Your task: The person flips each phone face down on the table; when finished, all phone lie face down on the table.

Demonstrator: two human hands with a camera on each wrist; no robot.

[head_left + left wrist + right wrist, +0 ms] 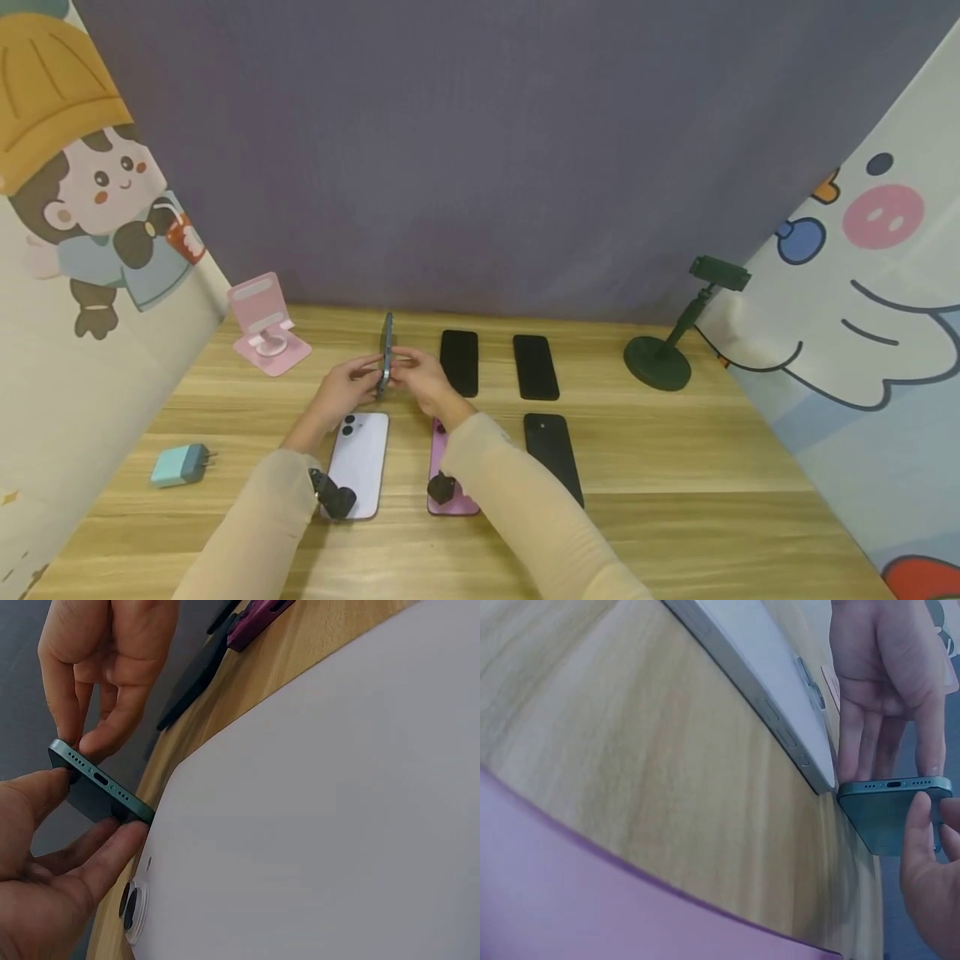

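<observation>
Both hands hold a teal phone (386, 354) that stands on its edge, seen nearly edge-on from the head. My left hand (347, 387) grips it from the left, thumb and fingers at opposite long edges. On the other side, my right hand (426, 379) pinches it with thumb and fingertips. The wrist views show the phone's end with a charging port and speaker holes (97, 778). Right below the left hand lies a white phone (362, 467), camera side up. A pink phone (438, 450) lies partly hidden under the right forearm.
Two black phones (459, 362) lie screen up behind, and another black phone (553, 454) lies back up at the right. A pink phone stand (262, 325) is at back left, a dark green stand (663, 358) at back right. A teal charger plug (180, 465) lies at left.
</observation>
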